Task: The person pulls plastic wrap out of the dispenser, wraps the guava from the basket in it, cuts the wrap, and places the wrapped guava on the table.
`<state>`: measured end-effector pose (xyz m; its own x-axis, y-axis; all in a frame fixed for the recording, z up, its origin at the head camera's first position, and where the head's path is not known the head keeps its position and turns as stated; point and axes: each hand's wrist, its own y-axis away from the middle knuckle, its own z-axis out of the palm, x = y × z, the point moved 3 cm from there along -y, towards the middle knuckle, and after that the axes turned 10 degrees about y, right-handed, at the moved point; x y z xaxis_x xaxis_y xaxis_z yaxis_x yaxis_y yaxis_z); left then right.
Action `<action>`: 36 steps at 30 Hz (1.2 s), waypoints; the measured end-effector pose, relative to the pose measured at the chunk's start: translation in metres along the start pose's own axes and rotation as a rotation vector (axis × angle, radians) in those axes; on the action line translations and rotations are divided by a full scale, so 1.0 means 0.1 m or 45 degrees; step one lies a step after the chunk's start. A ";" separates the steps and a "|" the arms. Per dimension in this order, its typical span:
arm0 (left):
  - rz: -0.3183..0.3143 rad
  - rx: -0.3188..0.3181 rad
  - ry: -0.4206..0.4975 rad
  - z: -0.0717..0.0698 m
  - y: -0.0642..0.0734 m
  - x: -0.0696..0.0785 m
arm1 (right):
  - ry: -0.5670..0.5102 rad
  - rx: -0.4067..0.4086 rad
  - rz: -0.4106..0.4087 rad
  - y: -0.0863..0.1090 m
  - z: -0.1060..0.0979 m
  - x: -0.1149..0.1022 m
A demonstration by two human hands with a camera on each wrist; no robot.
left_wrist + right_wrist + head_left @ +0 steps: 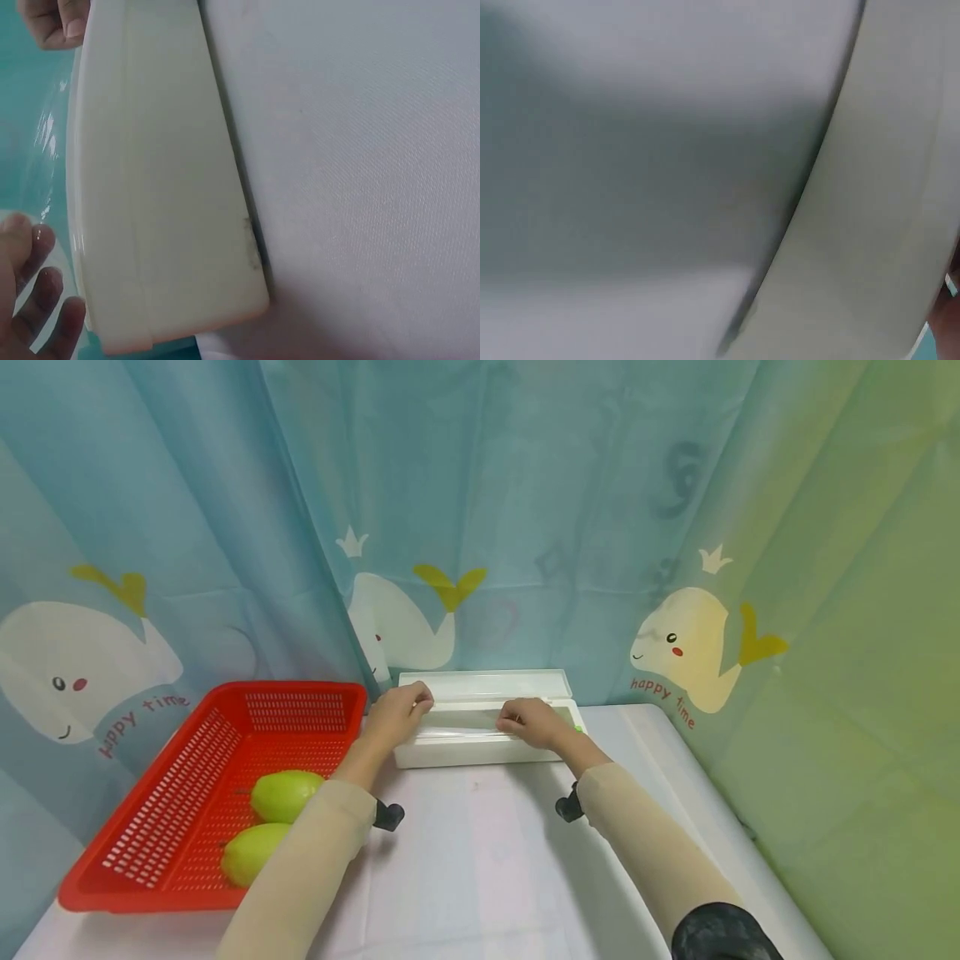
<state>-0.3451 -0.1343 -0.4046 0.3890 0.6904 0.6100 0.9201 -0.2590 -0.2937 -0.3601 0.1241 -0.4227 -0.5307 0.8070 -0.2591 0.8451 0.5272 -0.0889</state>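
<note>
A long white cling film dispenser (480, 752) stands at the back of the table, its lid (487, 684) raised behind it. Clear cling film (49, 139) stretches between the two hands above the box. At the box's left end, the left hand (399, 712) pinches the film between thumb and index finger, the other fingers loosely bent. The right hand (534, 723) pinches the film farther right, over the box's top, with curled fingers. In the right wrist view the box's front wall (862, 217) fills the right side, and that hand is mostly out of sight.
To the left, a red plastic basket (161, 777) holds two yellow-green fruits (283, 795), partly behind the left sleeve. A white cloth covers the table (480, 868). Behind and to the right hangs a whale-printed curtain (525, 527), close to the dispenser's raised lid.
</note>
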 end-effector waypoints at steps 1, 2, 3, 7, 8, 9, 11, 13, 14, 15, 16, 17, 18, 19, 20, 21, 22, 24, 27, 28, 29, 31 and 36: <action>-0.006 -0.004 0.000 0.00 0.00 0.00 | 0.018 0.001 0.012 0.02 -0.01 0.02; -0.013 -0.008 0.001 0.00 0.00 0.00 | 0.044 0.001 0.026 0.03 -0.02 0.03; -0.019 -0.012 0.001 0.00 0.01 0.00 | 0.073 0.002 0.037 0.05 -0.03 0.05; -0.041 -0.019 0.002 0.00 0.01 0.00 | 0.214 0.004 0.061 0.12 -0.08 0.12; -0.040 -0.015 0.005 -0.01 0.01 0.01 | 0.257 0.010 0.067 0.13 -0.09 0.14; -0.033 -0.010 0.005 -0.02 0.02 0.01 | 0.293 0.011 0.081 0.15 -0.11 0.16; -0.020 0.000 0.010 -0.03 0.02 0.02 | 0.359 0.020 0.104 0.19 -0.14 0.21; -0.012 0.009 0.016 -0.04 0.02 0.03 | 0.399 0.022 0.135 0.22 -0.15 0.26; -0.008 0.011 0.019 -0.05 0.03 0.03 | 0.406 0.025 0.140 0.24 -0.15 0.28; -0.005 0.012 0.024 -0.05 0.03 0.04 | 0.401 0.030 0.141 0.25 -0.16 0.30; -0.002 0.006 0.036 -0.05 0.03 0.04 | 0.406 0.041 0.130 0.26 -0.16 0.32; -0.004 -0.002 0.047 -0.05 0.03 0.04 | 0.406 0.054 0.117 0.27 -0.16 0.33; 0.001 -0.010 0.058 -0.04 0.02 0.04 | 0.397 0.068 0.109 0.28 -0.16 0.35; 0.003 -0.022 0.072 -0.04 0.02 0.03 | 0.386 0.085 0.099 0.29 -0.16 0.36; 0.005 -0.036 0.086 -0.03 0.02 0.03 | 0.373 0.104 0.090 0.31 -0.16 0.37; 0.006 -0.049 0.101 -0.02 0.01 0.02 | 0.355 0.122 0.087 0.32 -0.16 0.39; 0.007 -0.064 0.115 -0.01 0.01 0.02 | 0.342 0.136 0.090 0.32 -0.16 0.40; 0.006 -0.086 0.134 -0.01 0.01 0.01 | 0.301 0.169 0.095 0.33 -0.17 0.43; 0.013 -0.125 0.160 -0.02 0.01 0.00 | 0.270 0.217 0.105 0.33 -0.21 0.44; 0.019 -0.143 0.164 -0.02 0.02 -0.01 | 0.264 0.227 0.114 0.33 -0.22 0.44; 0.030 -0.163 0.169 -0.02 0.02 -0.02 | 0.263 0.237 0.122 0.33 -0.24 0.44; 0.055 -0.204 0.178 -0.03 0.02 -0.02 | 0.261 0.247 0.149 0.34 -0.28 0.44; 0.098 -0.222 0.195 -0.04 0.03 -0.04 | 0.251 0.263 0.176 0.36 -0.35 0.44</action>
<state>-0.3435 -0.1407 -0.4049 0.4483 0.5571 0.6991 0.8762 -0.4287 -0.2202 -0.3554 0.1885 -0.4034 -0.3952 0.9139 -0.0924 0.8946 0.3601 -0.2647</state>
